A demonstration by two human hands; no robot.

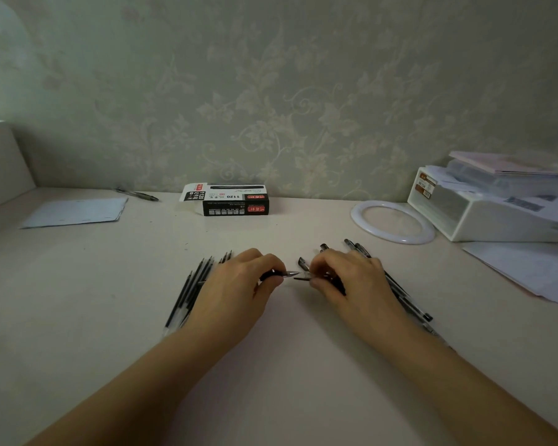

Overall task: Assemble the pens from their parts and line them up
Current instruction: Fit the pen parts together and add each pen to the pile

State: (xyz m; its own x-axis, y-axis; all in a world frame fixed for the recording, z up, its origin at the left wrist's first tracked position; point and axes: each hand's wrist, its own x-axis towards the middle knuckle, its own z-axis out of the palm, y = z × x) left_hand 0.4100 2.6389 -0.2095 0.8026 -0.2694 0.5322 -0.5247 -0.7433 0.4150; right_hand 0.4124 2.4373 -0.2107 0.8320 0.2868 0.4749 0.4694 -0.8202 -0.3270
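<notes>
Lying crosswise, the pen [279, 274] points right.

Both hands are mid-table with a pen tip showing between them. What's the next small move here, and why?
Probably bring the hands together and press the cap in the right hand onto the bare tip of the pen held by the left hand. The tip points at the cap and the two are still just apart.
</notes>
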